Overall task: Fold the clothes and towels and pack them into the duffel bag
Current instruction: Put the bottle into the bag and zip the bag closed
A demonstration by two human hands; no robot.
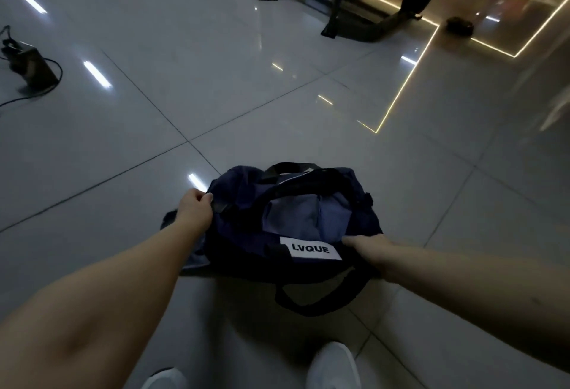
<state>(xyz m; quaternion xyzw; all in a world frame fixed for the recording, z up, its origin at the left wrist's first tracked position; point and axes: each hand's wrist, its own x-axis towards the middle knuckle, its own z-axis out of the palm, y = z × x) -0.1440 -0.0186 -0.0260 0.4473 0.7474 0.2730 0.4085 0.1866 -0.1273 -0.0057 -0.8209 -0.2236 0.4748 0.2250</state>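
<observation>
Navy duffel bag on tiled floor, mouth held open: left hand pinching its left end, right hand gripping the near rim. Inside, pale blue lining or cloth, unclear. No clothes or towels visible; folding, packing seemingly ahead

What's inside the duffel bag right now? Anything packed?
The duffel bag is open, left hand gripping its end, right hand at the near rim. Only pale blue fabric shows inside, lining or cloth, can't tell. Its near side hides the bottom.
</observation>
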